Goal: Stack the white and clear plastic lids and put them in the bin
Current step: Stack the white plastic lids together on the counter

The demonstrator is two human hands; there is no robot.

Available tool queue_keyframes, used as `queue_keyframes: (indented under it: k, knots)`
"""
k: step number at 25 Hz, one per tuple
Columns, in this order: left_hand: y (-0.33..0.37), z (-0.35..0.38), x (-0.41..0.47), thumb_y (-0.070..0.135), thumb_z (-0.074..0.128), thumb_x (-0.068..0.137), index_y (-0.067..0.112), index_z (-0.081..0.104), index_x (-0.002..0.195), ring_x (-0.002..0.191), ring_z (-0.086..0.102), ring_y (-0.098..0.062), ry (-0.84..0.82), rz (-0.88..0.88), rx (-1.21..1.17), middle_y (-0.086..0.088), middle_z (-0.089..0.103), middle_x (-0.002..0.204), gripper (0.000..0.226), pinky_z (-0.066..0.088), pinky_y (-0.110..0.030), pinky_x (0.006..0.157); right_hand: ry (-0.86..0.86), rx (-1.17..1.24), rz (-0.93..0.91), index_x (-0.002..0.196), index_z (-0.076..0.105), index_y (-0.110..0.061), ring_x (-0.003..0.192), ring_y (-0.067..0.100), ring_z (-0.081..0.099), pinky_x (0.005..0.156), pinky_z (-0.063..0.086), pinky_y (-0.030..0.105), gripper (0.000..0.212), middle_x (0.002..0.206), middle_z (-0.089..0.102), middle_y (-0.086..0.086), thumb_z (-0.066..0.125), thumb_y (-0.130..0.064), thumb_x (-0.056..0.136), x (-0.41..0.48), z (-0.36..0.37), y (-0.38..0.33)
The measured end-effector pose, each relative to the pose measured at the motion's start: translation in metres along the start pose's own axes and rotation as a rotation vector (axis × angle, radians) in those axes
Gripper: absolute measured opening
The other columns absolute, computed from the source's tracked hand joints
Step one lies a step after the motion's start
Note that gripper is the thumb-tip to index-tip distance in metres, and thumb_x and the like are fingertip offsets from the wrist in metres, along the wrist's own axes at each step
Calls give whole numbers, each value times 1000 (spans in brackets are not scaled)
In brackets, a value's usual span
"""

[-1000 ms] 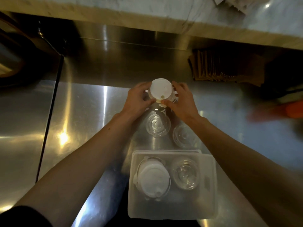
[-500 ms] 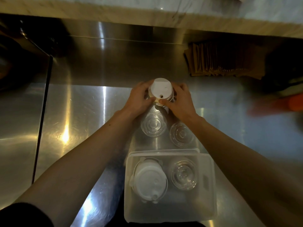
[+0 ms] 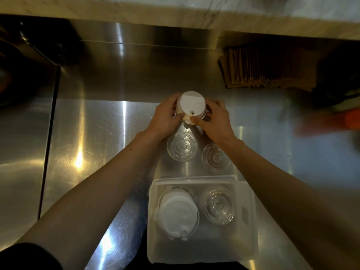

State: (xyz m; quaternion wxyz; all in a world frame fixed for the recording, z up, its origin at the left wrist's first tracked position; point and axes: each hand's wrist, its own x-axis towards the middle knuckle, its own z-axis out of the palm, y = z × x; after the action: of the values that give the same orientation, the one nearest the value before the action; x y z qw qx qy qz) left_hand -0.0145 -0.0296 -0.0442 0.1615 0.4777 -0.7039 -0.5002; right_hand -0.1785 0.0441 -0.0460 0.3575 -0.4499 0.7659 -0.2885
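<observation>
A person's left hand (image 3: pixel 165 118) and right hand (image 3: pixel 215 120) closed from either side around a stack of white lids (image 3: pixel 191 107) on a stainless steel counter (image 3: pixel 93 143), thumbs pressed at its near edge and fingers curled round its flanks; whether the stack stood on the steel or was raised just clear of it could not be told. The stack sat toward the back of the counter, just short of the steel upstand. Between it and the bin (image 3: pixel 202 248) at the counter's near edge, 2 stacks of clear lids waited on the steel: the left clear stack (image 3: pixel 182 146), just under the person's wrists, and the right clear stack (image 3: pixel 215 157), close behind the bin's far wall. Inside the translucent bin, a stack of white lids in the bin (image 3: pixel 177 211) filled the left side and a stack of clear lids in the bin (image 3: pixel 218 206) stood to its right, with bare floor toward the near wall. By that count the job looked roughly half done: 2 stacks binned, 1 in hand being squared up, 2 yet to be gathered. A pile of brown paper sleeves (image 3: pixel 263 69) lay at the back right.
</observation>
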Motion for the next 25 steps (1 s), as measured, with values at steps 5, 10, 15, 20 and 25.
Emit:
queue_keyframes:
  k: [5, 10, 15, 20, 25]
  knots:
    - [-4, 3, 0, 21, 67, 87, 17, 45, 141, 126, 51, -23, -14, 24, 47, -10, 53, 138, 59, 42, -26, 100, -43, -86, -28, 141, 41, -16, 124, 21, 50, 106, 45, 36, 82, 139, 40, 7, 79, -42, 74, 1, -3, 1]
    - [0, 4, -3, 26, 63, 90, 17, 48, 136, 120, 55, -20, 28, -31, -26, -9, 56, 134, 49, 45, -23, 93, -81, -39, -32, 138, 46, -19, 122, 25, 52, 102, 50, 41, 65, 134, 44, 8, 70, -43, 83, 3, -9, -3]
    - [5, 4, -3, 19, 69, 86, 10, 53, 127, 117, 58, -24, 90, -82, -17, -12, 60, 128, 45, 50, -31, 97, -90, -113, -80, 140, 47, -16, 120, 24, 53, 103, 44, 30, 50, 131, 51, 11, 61, -23, 92, 8, -15, -6]
    - [4, 5, -5, 24, 75, 80, 11, 54, 118, 109, 61, -24, 98, -88, 13, -12, 62, 121, 45, 55, -39, 92, -72, -137, -77, 136, 51, -13, 115, 22, 54, 89, 38, 17, 43, 128, 55, 12, 56, -25, 95, 13, -14, -8]
    - [6, 5, -5, 22, 76, 77, 12, 54, 127, 113, 60, -24, 111, -54, 9, -10, 63, 124, 56, 52, -41, 96, -14, -124, -35, 131, 57, -13, 114, 23, 57, 94, 42, 24, 43, 127, 58, 11, 63, -18, 89, 17, -8, -7]
